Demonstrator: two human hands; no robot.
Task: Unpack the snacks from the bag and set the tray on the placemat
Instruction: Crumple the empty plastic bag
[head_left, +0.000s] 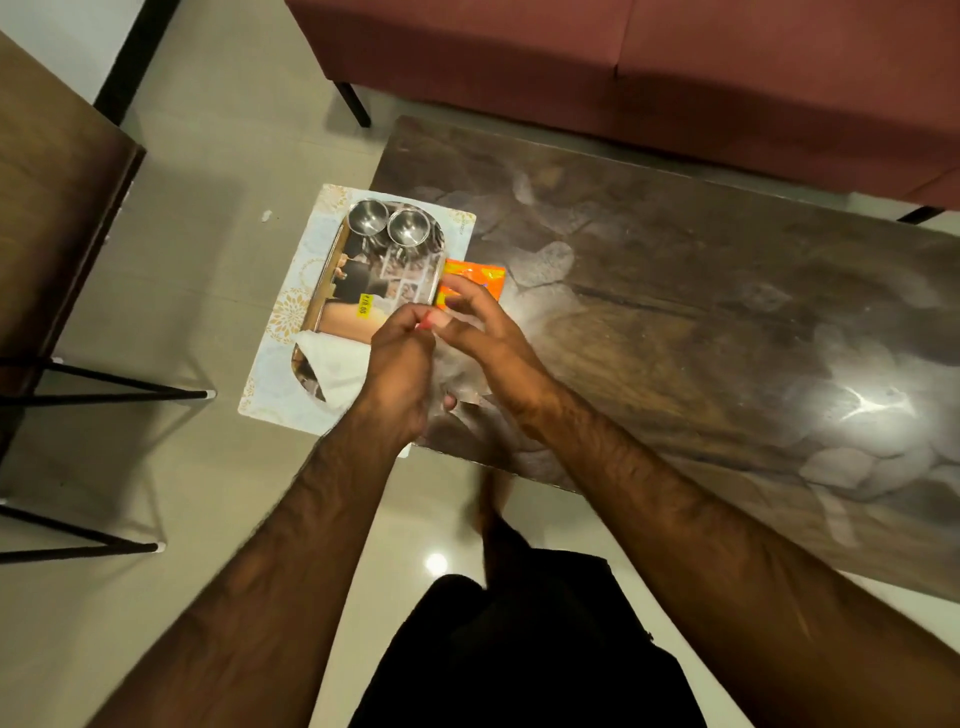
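meeting over the near table edge: left hand (400, 364), fingers curled, small red bit (427, 323) at the tips, pinched or not cannot tell; right hand (483, 327), fingers loosely spread. beyond: glossy round-cornered steel tray (374, 283), already set on pale floral placemat (283, 312), bearing crumpled white sheet (332, 364) and two round steel bowls (368, 217). orange foil snack packet (480, 275) unpacked, just beside tray on dark polished table (675, 291). seemingly near done; bag not made out.

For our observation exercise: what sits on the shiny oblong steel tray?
On the steel tray: two small round steel bowls at the far end, a yellow sticker, white crumpled material at the near end. The left hand hides its near corner.
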